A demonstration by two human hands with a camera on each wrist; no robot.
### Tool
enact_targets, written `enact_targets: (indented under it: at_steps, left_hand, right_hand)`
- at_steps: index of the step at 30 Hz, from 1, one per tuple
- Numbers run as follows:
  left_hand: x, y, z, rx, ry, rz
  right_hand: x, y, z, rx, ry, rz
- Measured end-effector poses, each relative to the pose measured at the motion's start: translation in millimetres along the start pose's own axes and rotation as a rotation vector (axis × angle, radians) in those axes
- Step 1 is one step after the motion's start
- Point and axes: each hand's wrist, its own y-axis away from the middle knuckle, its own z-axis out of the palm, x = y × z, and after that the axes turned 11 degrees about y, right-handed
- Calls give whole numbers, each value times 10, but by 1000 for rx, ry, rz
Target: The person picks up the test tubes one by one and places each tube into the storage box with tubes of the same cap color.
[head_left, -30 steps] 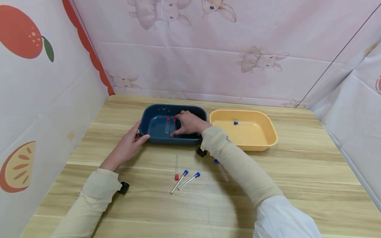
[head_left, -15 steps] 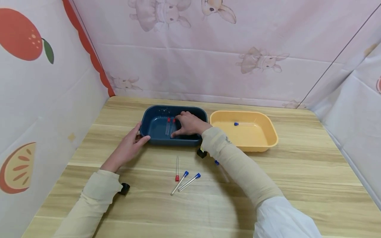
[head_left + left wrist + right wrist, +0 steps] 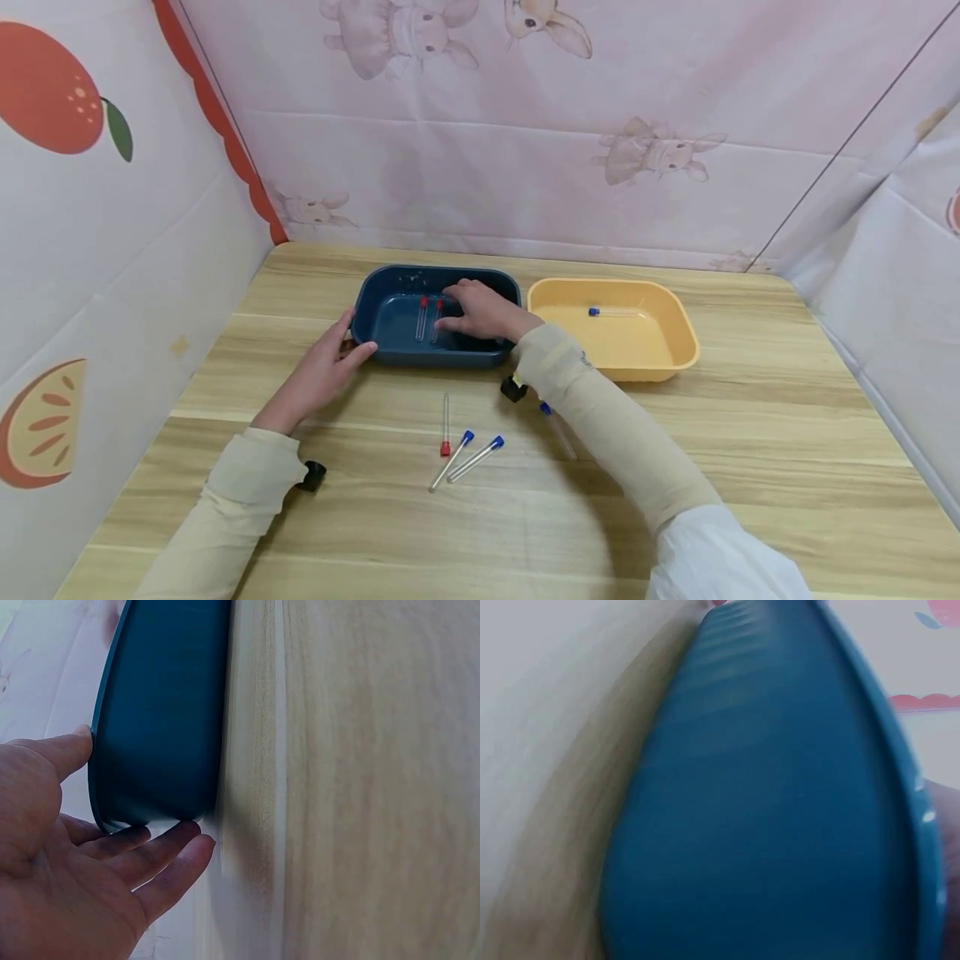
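A dark blue plastic tub [image 3: 442, 357] stands on the table with two clear test tubes lying in it: a red-capped tube [image 3: 422, 318] and, to its right, another red-capped tube [image 3: 437, 322]. My left hand [image 3: 322, 371] holds the tub's near left corner. In the left wrist view, its thumb is at the tub's rim [image 3: 94, 772] and its fingers [image 3: 161, 851] bend against the end wall. Inside the tub, my right hand [image 3: 483, 310] is just right of the second tube, thumb and fingers spread apart. The right wrist view shows the tub's outer wall [image 3: 765, 787]; that hand is mostly hidden there.
A yellow tub [image 3: 615, 367] stands to the right, with a blue-capped tube [image 3: 611, 312] inside. On the wooden table nearer me lie a red-capped tube [image 3: 446, 429], two blue-capped tubes [image 3: 476, 460] close together, and another blue-capped tube [image 3: 558, 433] beside the right forearm.
My right hand has let go of the second red-capped tube and drawn slightly right, its thumb lifting off. The left hand stays at the tub's corner.
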Motion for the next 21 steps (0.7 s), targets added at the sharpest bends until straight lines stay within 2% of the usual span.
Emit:
enact_targets:
  at_steps: [12,21]
  left_hand:
    - [-33,-7,-20,-5,-7,4]
    - [-19,-20,-3,-11,-7,7]
  right_hand:
    - [-25,264,-35,166,-110,-82]
    - [-108,598,-73,303,-211,-132]
